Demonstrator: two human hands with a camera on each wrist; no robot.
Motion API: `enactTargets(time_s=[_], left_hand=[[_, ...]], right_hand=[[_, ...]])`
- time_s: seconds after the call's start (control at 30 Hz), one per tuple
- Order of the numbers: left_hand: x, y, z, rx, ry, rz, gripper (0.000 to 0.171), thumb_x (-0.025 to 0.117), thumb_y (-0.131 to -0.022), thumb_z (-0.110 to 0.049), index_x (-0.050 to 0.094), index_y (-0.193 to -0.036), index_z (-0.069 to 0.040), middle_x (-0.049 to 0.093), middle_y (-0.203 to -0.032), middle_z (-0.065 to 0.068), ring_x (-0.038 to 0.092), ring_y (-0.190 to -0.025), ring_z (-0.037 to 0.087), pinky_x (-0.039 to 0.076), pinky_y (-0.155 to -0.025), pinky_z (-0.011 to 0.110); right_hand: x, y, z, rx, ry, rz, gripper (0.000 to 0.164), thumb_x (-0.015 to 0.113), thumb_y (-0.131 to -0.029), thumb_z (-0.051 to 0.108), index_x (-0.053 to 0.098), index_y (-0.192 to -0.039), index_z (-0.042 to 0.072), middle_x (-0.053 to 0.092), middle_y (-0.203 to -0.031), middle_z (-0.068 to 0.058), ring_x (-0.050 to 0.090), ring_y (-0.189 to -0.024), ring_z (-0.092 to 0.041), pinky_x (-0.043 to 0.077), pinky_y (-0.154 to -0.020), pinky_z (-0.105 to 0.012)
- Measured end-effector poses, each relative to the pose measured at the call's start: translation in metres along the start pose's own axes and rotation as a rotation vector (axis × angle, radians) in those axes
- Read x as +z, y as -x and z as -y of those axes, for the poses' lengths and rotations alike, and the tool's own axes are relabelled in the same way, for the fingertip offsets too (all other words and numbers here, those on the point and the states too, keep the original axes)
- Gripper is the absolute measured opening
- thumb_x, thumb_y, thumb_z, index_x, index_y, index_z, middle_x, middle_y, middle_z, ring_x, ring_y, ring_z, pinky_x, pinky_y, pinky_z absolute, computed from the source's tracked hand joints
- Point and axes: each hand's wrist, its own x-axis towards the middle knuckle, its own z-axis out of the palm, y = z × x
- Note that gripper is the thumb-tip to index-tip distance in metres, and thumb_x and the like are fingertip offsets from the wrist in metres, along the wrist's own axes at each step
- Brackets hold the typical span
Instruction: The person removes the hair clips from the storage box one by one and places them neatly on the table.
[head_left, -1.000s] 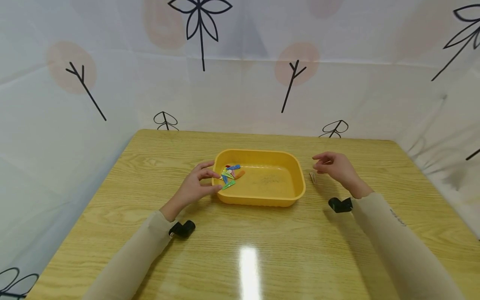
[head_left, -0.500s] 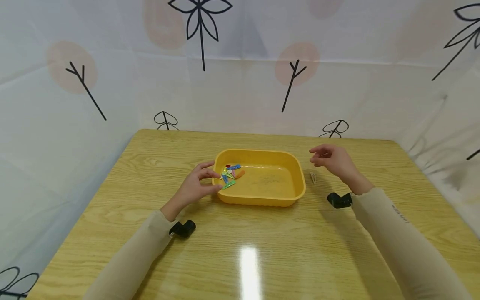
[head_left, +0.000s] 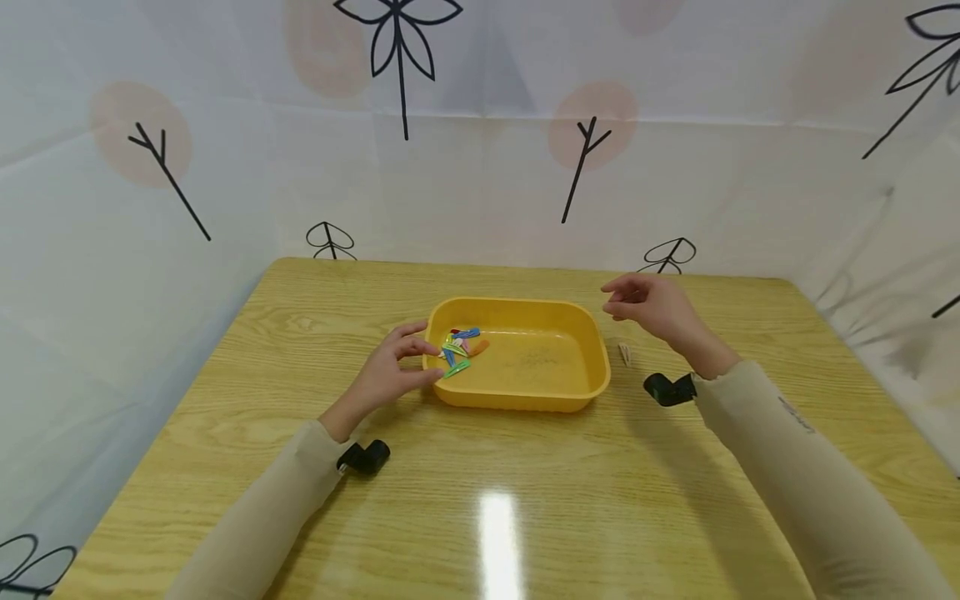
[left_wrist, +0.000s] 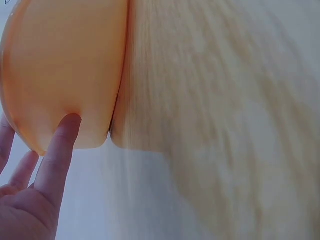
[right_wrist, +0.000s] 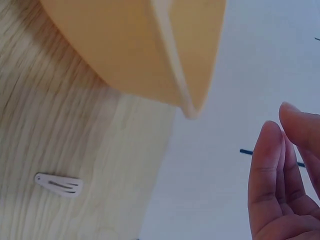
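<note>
Two beige sleeves nearest, left one (head_left: 247, 508) and right one (head_left: 810, 475), each with one black wrist unit, left (head_left: 363, 457) and right (head_left: 670, 389). One bench (head_left: 420, 517), wood grain, a single bright glare strip in front. Left hand (head_left: 386, 375) at the left end of the one yellow tray (head_left: 540, 362): fingers spread apart, gently bent, resting at the rim; left wrist view has one fingertip touching the outer wall. Tray sits flat mid-bench. Inside, at its left end, a small heap of hair clips, overlapping so exact count can't be told: two blue, the upper (head_left: 467, 333) and the lower (head_left: 450, 357), one green (head_left: 457, 368), one orange (head_left: 478, 348), plus bits of yellow, pink and red. One loose pale clip (right_wrist: 59, 184) lies on the bench just right of the tray, slots visible in the right wrist view. Right hand (head_left: 651, 310) is up in the air beyond that clip, apart from clip and tray; fingers loosely bent, close together, thumb near the index tip with a narrow gap. Versus half a second ago: right hand is farther out and more toward the tray; left hand, tray and loose clip practically unchanged. Behind the far edge, one white cloth (head_left: 480, 183), two black forked twigs printed on it.
</note>
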Motion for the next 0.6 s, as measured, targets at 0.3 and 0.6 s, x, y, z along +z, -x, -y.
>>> enactTargets(time_s=[0.3, 0.6], left_hand=[[-0.001, 0.000, -0.001, -0.003, -0.006, 0.000, 0.034, 0.076, -0.080, -0.020, 0.066, -0.104, 0.003, 0.032, -0.144, 0.005, 0.047, -0.115, 0.033, 0.049, -0.088, 0.038], [-0.002, 0.000, -0.003, -0.010, 0.001, 0.004, 0.033, 0.075, -0.080, -0.017, 0.065, -0.104, 0.004, 0.032, -0.144, 0.006, 0.047, -0.115, 0.033, 0.049, -0.088, 0.040]], right_hand=[[0.009, -0.011, 0.015, -0.030, -0.035, 0.003, 0.028, 0.065, -0.089, 0.015, 0.061, -0.113, 0.002, 0.060, -0.093, -0.012, 0.060, -0.083, -0.025, 0.053, -0.072, -0.028], [0.022, -0.022, 0.027, -0.061, -0.053, 0.059, 0.030, 0.066, -0.088, 0.016, 0.061, -0.114, 0.002, 0.059, -0.092, -0.013, 0.060, -0.084, -0.028, 0.053, -0.073, -0.030]])
